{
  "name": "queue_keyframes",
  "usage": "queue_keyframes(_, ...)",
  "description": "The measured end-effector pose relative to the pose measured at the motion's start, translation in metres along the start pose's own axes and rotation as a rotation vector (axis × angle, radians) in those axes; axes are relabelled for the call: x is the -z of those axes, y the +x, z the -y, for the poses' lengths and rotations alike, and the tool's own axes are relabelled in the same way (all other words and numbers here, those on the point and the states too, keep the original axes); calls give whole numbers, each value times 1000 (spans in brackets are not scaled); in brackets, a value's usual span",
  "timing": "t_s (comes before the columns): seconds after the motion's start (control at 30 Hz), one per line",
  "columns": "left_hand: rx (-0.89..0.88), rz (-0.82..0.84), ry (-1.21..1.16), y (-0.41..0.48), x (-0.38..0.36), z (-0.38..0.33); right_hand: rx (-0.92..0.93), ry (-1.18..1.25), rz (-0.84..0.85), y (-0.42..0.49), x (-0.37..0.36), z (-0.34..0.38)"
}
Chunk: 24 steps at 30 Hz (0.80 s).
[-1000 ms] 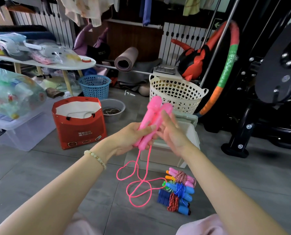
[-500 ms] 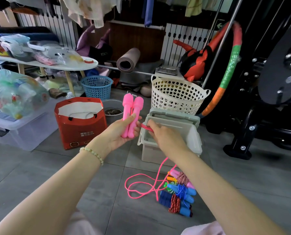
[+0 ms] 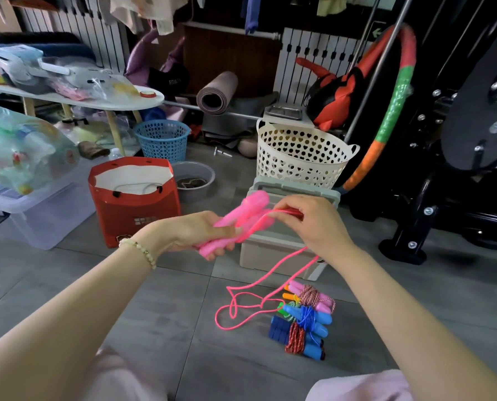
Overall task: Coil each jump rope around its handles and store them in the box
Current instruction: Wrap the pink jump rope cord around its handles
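Pink handles (image 3: 254, 201) now tilted, rope (image 3: 279, 211) across.

— Where is the box (image 3: 270, 256) placed?
— At centre frame, behind the handles (image 3: 254, 201) gripped in the left hand (image 3: 189, 233); a basket (image 3: 299, 157) is set behind it.
— And the coiled ropes (image 3: 305, 319)?
— Piled below the box; the loose rope (image 3: 279, 266), pinched by the right hand (image 3: 313, 227), is trailed to their left.

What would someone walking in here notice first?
The bright pink jump rope handles at centre, gripped by the left hand while the right hand pinches the pink cord, whose loops trail onto the grey floor. Right of those loops lies a colourful pile of coiled jump ropes, in front of the pale storage box. A multicoloured hoop leans at upper right.
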<state>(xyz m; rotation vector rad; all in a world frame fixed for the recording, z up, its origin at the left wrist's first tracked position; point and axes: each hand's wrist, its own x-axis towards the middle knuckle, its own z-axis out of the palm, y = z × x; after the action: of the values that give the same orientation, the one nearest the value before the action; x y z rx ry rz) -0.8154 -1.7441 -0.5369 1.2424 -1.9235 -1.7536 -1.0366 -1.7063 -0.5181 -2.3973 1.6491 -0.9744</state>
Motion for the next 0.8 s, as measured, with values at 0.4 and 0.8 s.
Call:
queue_keyframes(0.4,-72,35,642,-2,-33,-22,-119,367,189,-3,-7,6)
queue_keyframes(0.8,-390,-221,1218,-5,-39,-23,-447,928,599,-15,-2,10)
